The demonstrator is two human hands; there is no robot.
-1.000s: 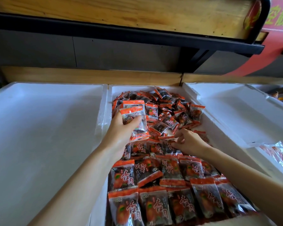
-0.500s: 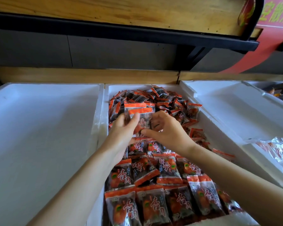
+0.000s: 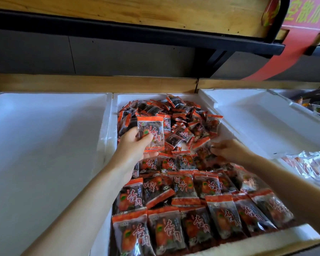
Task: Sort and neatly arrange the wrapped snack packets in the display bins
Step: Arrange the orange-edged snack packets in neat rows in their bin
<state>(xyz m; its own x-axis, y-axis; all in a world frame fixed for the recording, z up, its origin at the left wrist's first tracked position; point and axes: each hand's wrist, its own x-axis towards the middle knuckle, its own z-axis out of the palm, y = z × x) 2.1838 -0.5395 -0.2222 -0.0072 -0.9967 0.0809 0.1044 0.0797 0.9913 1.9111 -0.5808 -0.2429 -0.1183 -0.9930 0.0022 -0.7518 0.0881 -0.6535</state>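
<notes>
Packet (image 3: 152, 133) now in left hand (image 3: 133, 150) alone

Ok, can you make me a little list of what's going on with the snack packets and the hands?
left hand: grips held packet, upright, over the pile
right hand: fingertips among the packets near the right wall; grip unclear
middle bin: white foam, full of orange-and-dark packets
loose pile: jumbled, at the back
neat rows: overlapping, at the front
</notes>
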